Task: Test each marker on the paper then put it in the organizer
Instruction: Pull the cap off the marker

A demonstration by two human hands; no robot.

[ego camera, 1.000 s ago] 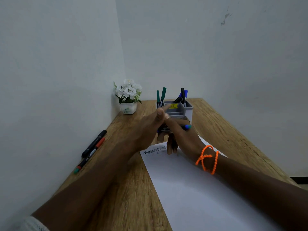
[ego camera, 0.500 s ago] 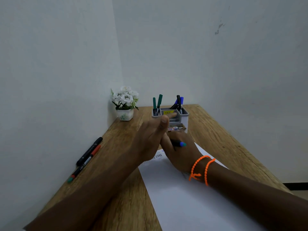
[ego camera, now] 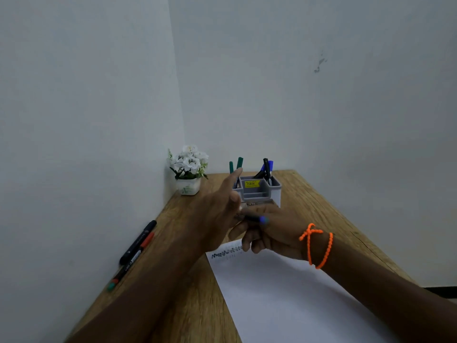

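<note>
The marker [ego camera: 252, 218] is gripped by the right hand [ego camera: 269, 229], now raised off the paper [ego camera: 284, 298] before the organizer [ego camera: 257, 189], beside the flat-fingered left hand [ego camera: 217, 219].

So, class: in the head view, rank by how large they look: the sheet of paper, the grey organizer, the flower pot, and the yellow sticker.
1. Sheet of paper, though nearest the camera.
2. Grey organizer and flower pot with its blooms look about alike; no ranking.
3. Yellow sticker.

White potted flowers [ego camera: 189, 167] sit in the wooden table's [ego camera: 188, 305] corner.
</note>
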